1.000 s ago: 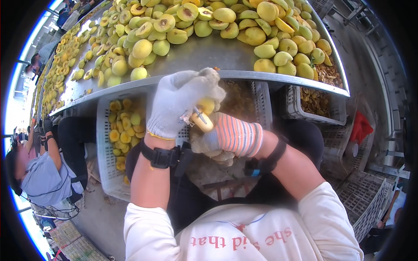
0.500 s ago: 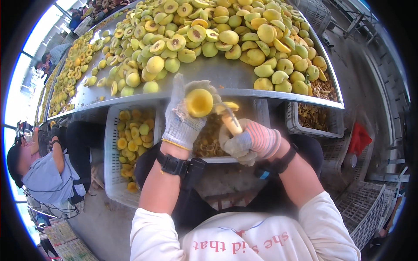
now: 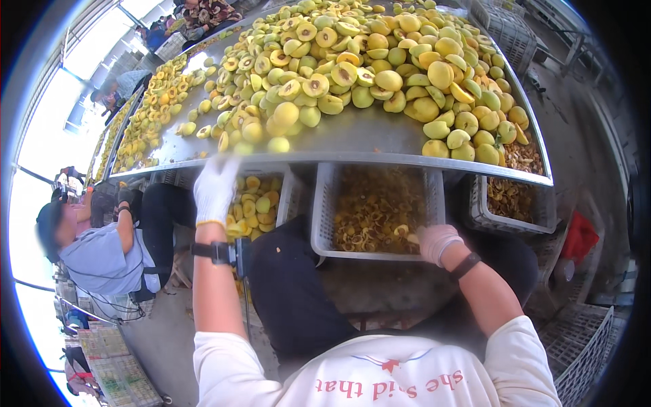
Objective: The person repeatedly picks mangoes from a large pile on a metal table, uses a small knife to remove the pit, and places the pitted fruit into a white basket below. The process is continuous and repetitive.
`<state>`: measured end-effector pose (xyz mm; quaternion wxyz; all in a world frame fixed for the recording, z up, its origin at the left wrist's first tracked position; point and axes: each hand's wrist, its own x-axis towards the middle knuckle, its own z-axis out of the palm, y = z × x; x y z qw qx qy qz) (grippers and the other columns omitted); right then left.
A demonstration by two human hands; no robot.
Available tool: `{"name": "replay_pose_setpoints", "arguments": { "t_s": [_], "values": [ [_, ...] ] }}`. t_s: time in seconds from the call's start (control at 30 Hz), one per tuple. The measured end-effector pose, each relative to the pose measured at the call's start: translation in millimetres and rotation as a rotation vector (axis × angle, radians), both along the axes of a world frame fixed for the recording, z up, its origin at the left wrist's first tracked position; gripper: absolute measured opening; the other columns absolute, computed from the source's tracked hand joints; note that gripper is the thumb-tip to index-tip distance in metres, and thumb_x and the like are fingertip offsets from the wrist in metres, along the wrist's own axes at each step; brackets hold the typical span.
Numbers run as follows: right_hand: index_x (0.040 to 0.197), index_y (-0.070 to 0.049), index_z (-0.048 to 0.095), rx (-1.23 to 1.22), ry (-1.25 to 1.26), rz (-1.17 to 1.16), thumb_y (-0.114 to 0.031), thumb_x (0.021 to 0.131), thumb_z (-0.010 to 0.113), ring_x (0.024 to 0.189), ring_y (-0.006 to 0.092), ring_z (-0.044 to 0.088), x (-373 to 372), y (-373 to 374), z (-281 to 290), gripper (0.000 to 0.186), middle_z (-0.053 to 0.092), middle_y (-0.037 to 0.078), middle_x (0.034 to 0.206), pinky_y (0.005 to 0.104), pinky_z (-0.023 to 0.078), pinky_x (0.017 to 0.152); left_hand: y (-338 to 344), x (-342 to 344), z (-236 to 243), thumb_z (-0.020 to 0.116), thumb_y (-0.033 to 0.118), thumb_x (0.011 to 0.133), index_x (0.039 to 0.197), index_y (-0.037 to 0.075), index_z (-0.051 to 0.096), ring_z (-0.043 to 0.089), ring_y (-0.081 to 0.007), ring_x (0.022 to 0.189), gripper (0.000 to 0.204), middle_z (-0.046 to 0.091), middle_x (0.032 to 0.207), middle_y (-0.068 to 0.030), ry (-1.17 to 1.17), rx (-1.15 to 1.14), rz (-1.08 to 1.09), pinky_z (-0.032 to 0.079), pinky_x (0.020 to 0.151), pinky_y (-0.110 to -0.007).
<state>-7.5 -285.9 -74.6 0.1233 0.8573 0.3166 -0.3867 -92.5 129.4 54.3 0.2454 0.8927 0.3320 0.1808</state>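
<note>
My left hand (image 3: 217,188), in a pale knit glove, is at the front edge of the metal table, above the left crate (image 3: 290,203) of pitted yellow peach halves (image 3: 256,203). Its fingers look stretched out, though blurred, and no fruit shows in them. My right hand (image 3: 439,244), also gloved, is closed at the near right corner of the middle crate (image 3: 322,210). A pale end of the wooden-handled pitting tool (image 3: 412,239) shows by its fingers; the rest is hidden. Brown pits and scraps (image 3: 376,210) fill that crate. Whole and halved peaches (image 3: 325,81) lie heaped on the table.
The metal table (image 3: 346,139) has a raised rim along its front. At the right stand another crate of scraps (image 3: 508,197), a red cloth (image 3: 578,237) and stacked crates (image 3: 576,332). A co-worker in a grey shirt (image 3: 112,254) sits at the left.
My left hand has moved left to the table edge, and the peach half it held no longer shows. The right hand, with the tool, has moved right and down, away from the left hand.
</note>
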Motion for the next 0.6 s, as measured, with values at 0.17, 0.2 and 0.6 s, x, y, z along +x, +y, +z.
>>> {"name": "replay_pose_setpoints", "arguments": {
  "t_s": [0.17,0.2,0.6],
  "values": [
    [0.107,-0.003,0.066,0.233,-0.192,-0.094,-0.013,0.090,0.059,0.085,0.0338,0.075,-2.7,0.0,23.1,0.022,0.076,0.017,0.087,0.0442,0.058,0.068,-19.2,98.1,-19.8,0.069,0.061,0.079,0.115,0.008,0.072,0.068,-0.0381,0.105,0.065,0.073,0.109,-0.0214,0.405,0.259,-0.106,0.052,0.091,-0.045],
    [0.107,-0.004,0.066,0.297,-0.219,-0.114,-0.013,0.091,0.057,0.083,0.0354,0.074,1.2,0.1,23.7,0.020,0.075,0.018,0.086,0.0445,0.057,0.067,-27.6,112.3,-22.6,0.072,0.062,0.076,0.115,0.009,0.073,0.069,-0.0373,0.104,0.066,0.073,0.108,-0.0205,0.516,0.282,-0.096,0.052,0.090,-0.044],
    [0.118,-0.008,0.058,1.036,-0.153,-0.420,-0.024,0.090,0.069,0.082,0.0404,0.069,3.7,68.9,86.0,0.034,0.071,0.020,0.089,0.0479,0.054,0.069,22.3,109.1,-55.8,0.075,0.027,0.082,0.115,-0.002,0.064,0.072,-0.0259,0.094,0.045,0.074,0.106,-0.0163,-0.494,-1.083,-0.291,0.059,0.082,-0.036]
  ]
}}
